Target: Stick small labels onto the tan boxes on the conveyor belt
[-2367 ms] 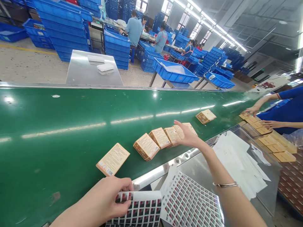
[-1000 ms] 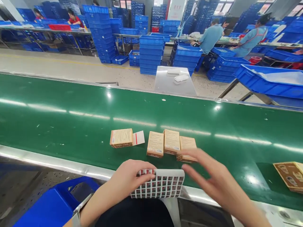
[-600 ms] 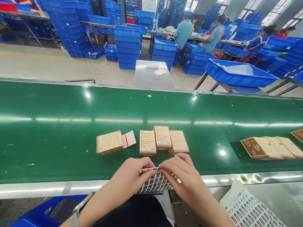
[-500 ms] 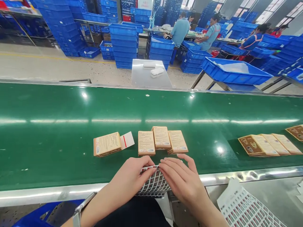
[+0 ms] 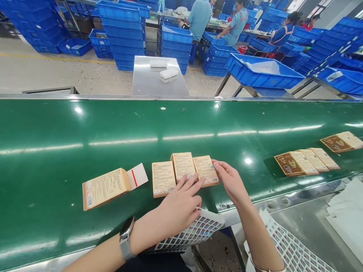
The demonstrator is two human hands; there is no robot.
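The left hand (image 5: pixel 181 206) lies half open over a sheet of small stickers (image 5: pixel 193 234), pinning it against the near edge of the conveyor belt (image 5: pixel 56 143), with its forefinger stretched onto the bottom of the middle box. The right hand (image 5: pixel 231 181) is open, fingers curved, its fingertips (image 5: pixel 215 164) at the top right corner of the rightmost box, where a small shiny sticker (image 5: pixel 211 165) sits. I cannot tell whether the fingers are pressing it or only touching it.

The three tan boxes (image 5: pixel 184 173) lie flat and side by side, edges touching, label side up. To their left, a little apart, is a fourth tan box (image 5: pixel 104 187) with its white flap (image 5: pixel 138 176) hanging open.

As I judge it, the sticker could go on crooked or creased if the box slides under the fingers, since only one fingertip steadies the row. The loosely pinned sheet could also slip off the belt's edge.

Counting: four boxes near the hands, a fan of about three more boxes (image 5: pixel 306 162) far to the right, and another one or two overlapped boxes (image 5: pixel 342 141) beyond it. Two sticker sheets show, the second sheet (image 5: pixel 292 249) on the steel worktop (image 5: pixel 312 223) at lower right. Across the floor stand stacked blue crates (image 5: pixel 121 34), and at least three people (image 5: pixel 200 17) work there.
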